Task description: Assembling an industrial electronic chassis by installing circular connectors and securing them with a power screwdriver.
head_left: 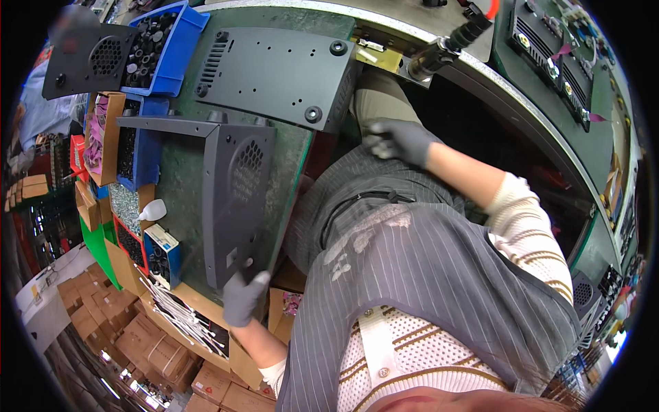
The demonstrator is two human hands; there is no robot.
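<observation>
Both of my hands wear grey gloves. My left hand (246, 300) is at the near end of a black metal casing (237, 199), thumb apart and fingers at its corner, where they seem to grip it. This casing is bent in a frame shape, with a honeycomb vent and round feet. My right hand (401, 142) is over my lap, fingers curled and slightly blurred; whatever they may hold is hidden. Beyond the first casing, a second black casing (274, 79) lies flat on the green bench mat (180, 199), its round feet facing up.
Left of the mat stand a blue bin (180, 58) of black feet, another blue bin (147, 154), a white bottle (154, 209) and a small box (163, 255). White cable ties (182, 309) lie in a carton. A power screwdriver (439, 55) is at the bench's far edge.
</observation>
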